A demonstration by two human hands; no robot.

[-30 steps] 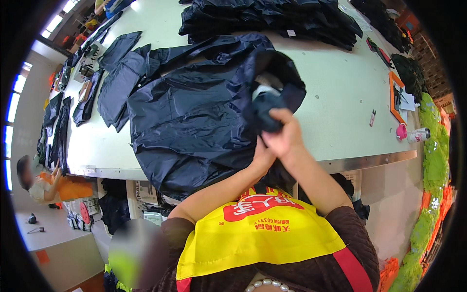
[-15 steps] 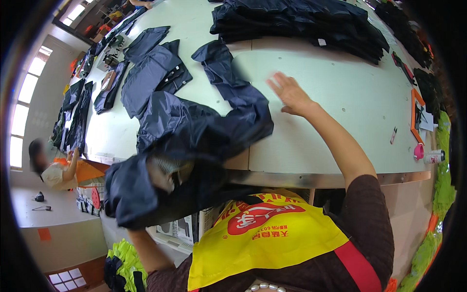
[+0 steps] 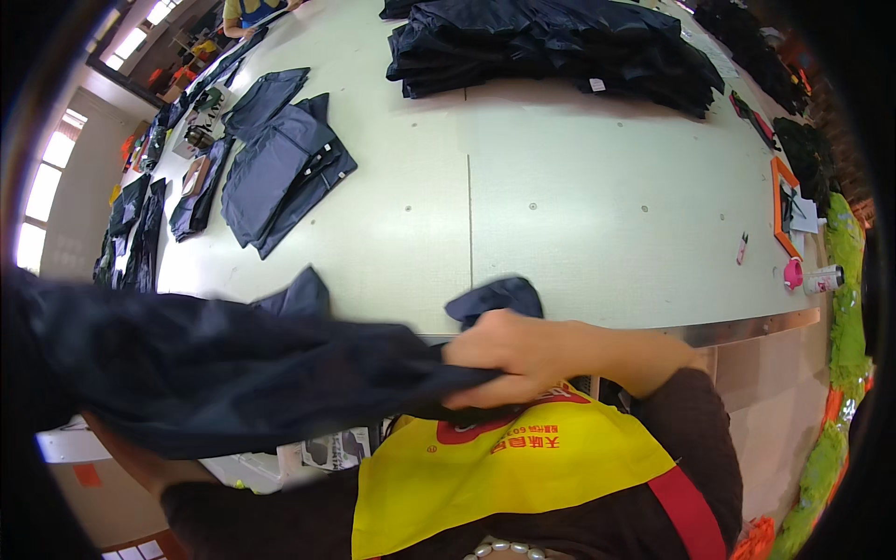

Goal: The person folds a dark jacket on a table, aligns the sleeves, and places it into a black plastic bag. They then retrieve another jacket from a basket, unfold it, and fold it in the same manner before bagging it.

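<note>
A dark navy garment (image 3: pixel 243 373) of thin, slightly shiny cloth stretches across me from the far left to the middle, above the table's near edge. My right hand (image 3: pixel 504 350) is closed on its right end, fingers wrapped round the cloth. One bunched end of cloth (image 3: pixel 499 297) pokes out just beyond that hand, over the table edge. My left forearm (image 3: pixel 131 457) runs up beneath the garment at the left, and the cloth hides the left hand. Whether the garment is a jacket or trousers, I cannot tell; it is blurred by motion.
Folded dark garments (image 3: pixel 280 168) lie on the pale table (image 3: pixel 579 252) at the left. A tall pile of dark garments (image 3: pixel 551 51) stands at the back. An orange frame (image 3: pixel 782 210), pink cup (image 3: pixel 792 273) and can (image 3: pixel 823 279) sit at the right edge. Another person (image 3: pixel 250 14) is at the far left.
The garment has been drawn off the table toward me and stretched left. My right hand, open over the table before, has come back and closed on it.
</note>
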